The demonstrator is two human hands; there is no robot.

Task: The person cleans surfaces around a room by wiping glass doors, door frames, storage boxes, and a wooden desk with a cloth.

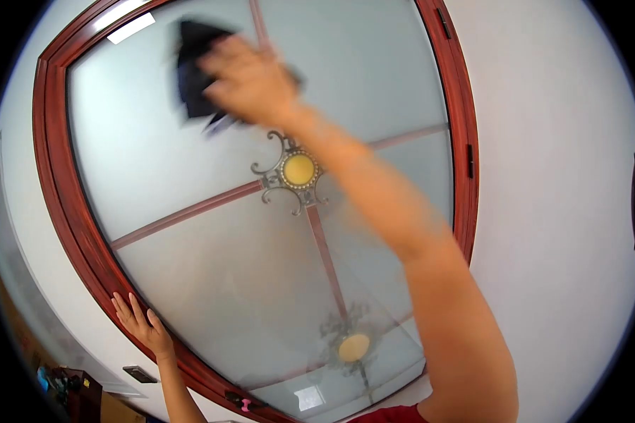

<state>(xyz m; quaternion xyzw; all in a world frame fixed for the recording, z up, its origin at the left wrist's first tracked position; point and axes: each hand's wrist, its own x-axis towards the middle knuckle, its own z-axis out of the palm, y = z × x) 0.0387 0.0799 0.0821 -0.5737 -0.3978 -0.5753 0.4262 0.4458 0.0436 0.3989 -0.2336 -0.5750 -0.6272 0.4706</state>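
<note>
Cloth (196,67) sits under the right hand (252,83) over the upper glass (212,261), that hand's fingers too blurred to tell gripping from pressing; flat, even strokes, gentler round the medallion (300,170), should serve best. The left hand (144,331), fingers open, braces on the red frame (49,134). Reddish bars (190,213) cross frosted glass; pale wall (557,155) flanks the frame

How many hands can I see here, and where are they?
2: the right hand, blurred, on a dark cloth at the upper glass; the left hand on the red frame, lower left. No others show.
</note>
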